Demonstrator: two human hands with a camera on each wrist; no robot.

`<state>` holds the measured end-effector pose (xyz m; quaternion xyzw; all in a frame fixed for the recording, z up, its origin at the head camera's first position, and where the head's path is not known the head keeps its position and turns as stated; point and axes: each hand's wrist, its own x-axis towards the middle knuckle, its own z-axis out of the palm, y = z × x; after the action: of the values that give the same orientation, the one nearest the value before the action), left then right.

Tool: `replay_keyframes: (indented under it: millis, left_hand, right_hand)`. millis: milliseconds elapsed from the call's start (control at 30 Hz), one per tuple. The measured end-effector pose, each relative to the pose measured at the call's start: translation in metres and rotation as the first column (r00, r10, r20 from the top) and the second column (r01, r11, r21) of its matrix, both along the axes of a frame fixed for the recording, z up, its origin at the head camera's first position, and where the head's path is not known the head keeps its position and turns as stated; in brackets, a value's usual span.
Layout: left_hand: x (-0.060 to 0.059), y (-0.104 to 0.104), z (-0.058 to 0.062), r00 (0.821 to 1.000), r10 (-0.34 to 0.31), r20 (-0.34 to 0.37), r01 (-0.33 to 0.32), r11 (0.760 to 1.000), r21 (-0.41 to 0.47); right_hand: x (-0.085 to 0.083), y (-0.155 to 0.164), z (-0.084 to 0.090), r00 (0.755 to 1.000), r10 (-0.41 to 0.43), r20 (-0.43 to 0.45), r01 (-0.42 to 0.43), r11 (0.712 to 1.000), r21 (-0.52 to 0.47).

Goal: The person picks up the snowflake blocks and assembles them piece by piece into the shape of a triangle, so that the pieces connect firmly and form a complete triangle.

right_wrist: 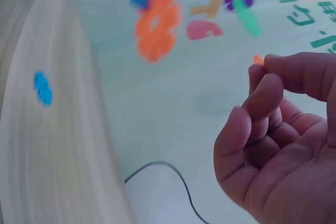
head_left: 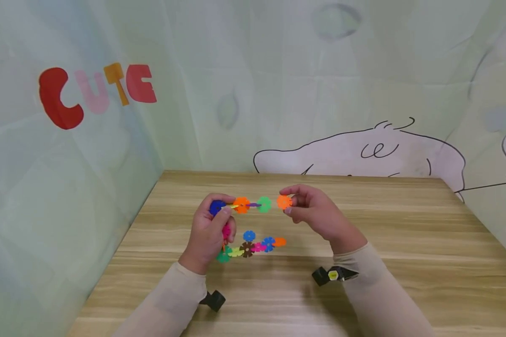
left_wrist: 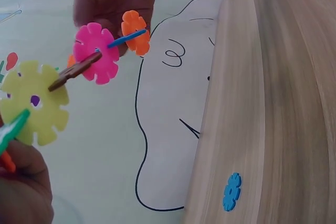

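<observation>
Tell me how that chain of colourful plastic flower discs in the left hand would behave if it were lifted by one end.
The chain of colourful plastic flower discs would probably hold fairly stiff: it juts sideways from the left hand without drooping. It looks light, being thin discs gripped only by fingers. The slotted joints might pull apart if knocked, since the discs merely interlock at their notches.

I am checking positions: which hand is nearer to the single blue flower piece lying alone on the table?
Left. The left hand hovers just beside the blue flower piece; the right hand is farther off, raised on its other side.
</observation>
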<state>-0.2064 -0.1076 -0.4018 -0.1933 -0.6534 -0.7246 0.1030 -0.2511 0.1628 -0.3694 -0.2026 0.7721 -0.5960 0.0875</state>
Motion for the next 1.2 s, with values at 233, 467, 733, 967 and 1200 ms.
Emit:
replay_keyframes:
  millis: [233,467,733,967,1200]
  left_hand:
    - [-0.0008,0.0019,-0.0003,0.996,-0.041,-0.081,0.046,0.997,0.056]
    - [-0.0007,0.0031,0.0002,0.988,-0.069,-0.139,0.082,0.992,0.094]
    - [0.0027,-0.0007,0.0011,0.995,-0.08,-0.061,0.08,0.997,0.005]
    - [0.005,-0.0008,0.0009,0.999,-0.04,-0.023,0.039,0.999,-0.028]
    - [0.0051,0.0021,0.002,1.0,-0.029,0.007,0.029,0.999,-0.018]
  right_hand:
    - [0.0048,0.0015,0.0038,0.996,0.088,-0.032,-0.09,0.993,-0.07]
    - [0.0056,-0.0003,0.0023,0.993,0.121,-0.001,-0.121,0.991,-0.061]
    - [0.0087,-0.0003,0.0049,0.988,0.152,0.027,-0.149,0.986,-0.079]
    - [0.009,0.0003,0.0032,0.986,0.165,0.031,-0.161,0.98,-0.114]
    - [0.0087,-0.0006,0.0039,0.985,0.172,0.019,-0.17,0.981,-0.092]
